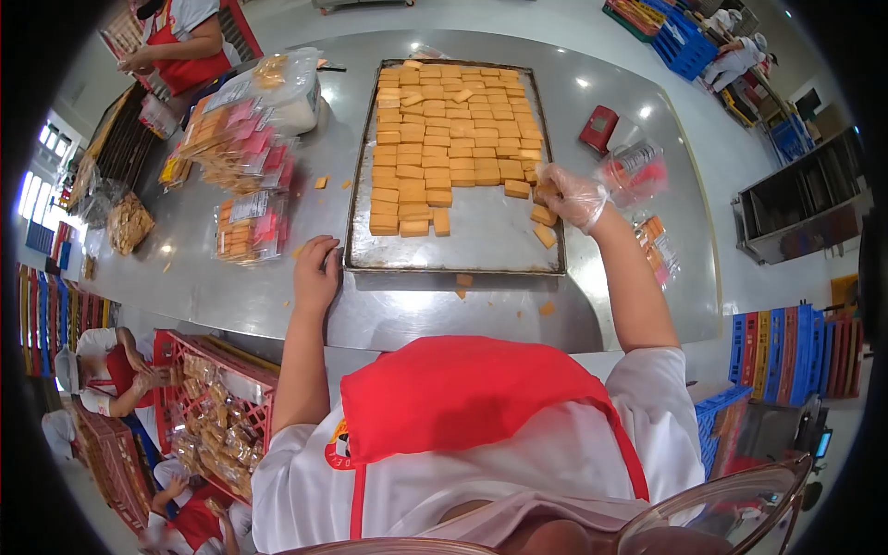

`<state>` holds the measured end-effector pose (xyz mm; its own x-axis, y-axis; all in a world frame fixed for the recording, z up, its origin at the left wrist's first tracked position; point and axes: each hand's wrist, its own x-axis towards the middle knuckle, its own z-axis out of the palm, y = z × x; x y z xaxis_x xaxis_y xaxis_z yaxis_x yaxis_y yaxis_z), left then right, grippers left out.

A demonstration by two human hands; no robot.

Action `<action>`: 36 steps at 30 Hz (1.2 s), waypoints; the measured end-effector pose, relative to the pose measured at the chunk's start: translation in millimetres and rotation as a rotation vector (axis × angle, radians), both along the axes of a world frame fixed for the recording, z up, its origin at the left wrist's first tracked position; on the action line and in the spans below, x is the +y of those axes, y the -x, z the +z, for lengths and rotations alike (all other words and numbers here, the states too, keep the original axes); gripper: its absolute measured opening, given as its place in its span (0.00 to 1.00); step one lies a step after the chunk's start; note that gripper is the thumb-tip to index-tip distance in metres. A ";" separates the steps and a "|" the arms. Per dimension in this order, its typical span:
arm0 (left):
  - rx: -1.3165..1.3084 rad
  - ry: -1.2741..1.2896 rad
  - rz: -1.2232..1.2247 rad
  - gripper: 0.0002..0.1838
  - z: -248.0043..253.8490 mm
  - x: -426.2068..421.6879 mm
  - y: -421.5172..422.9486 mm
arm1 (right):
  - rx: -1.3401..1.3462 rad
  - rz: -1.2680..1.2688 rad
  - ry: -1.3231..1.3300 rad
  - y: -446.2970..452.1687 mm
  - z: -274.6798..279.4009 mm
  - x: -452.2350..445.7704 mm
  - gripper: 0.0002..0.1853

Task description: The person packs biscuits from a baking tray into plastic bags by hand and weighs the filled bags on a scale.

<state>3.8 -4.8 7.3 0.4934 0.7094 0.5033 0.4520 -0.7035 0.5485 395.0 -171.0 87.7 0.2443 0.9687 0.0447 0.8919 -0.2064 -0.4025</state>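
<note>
A large metal baking tray (pixel 453 261) lies on the steel table, covered in its upper part with rows of rectangular golden biscuits (pixel 435 139). My right hand (pixel 575 198), in a clear plastic glove, is at the tray's right edge with its fingers closed around biscuits; how many is hidden. Just below it, a few loose biscuits (pixel 544 236) lie askew on the tray. My left hand (pixel 317 273), ungloved, rests on the table beside the tray's lower left corner. Its fingers are curled, with nothing visible in them.
Packed biscuit bags (pixel 254 225) are piled left of the tray, near a plastic tub (pixel 301 88). A red device (pixel 599 128) and more packets (pixel 655 248) lie to the right. Crumbs dot the steel table (pixel 416 310). Other people work around, one by the upper left table edge (pixel 190 46).
</note>
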 end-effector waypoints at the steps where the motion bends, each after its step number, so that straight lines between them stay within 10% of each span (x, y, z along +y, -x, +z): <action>1: 0.000 0.012 -0.003 0.07 1.0 -1.2 0.2 | -0.012 -0.002 -0.005 0.2 -0.4 -2.2 0.14; 21: -0.038 0.055 -0.002 0.05 -2.1 3.6 1.9 | -0.010 -0.126 0.136 15.1 14.7 -1.5 0.21; 27: -0.034 0.031 0.009 0.04 -7.8 3.6 1.7 | -0.245 0.176 -0.399 22.9 -17.2 23.7 0.20; 36: -0.029 0.068 -0.009 0.05 -5.1 6.9 6.7 | -0.065 0.102 -0.290 41.1 -14.3 7.9 0.24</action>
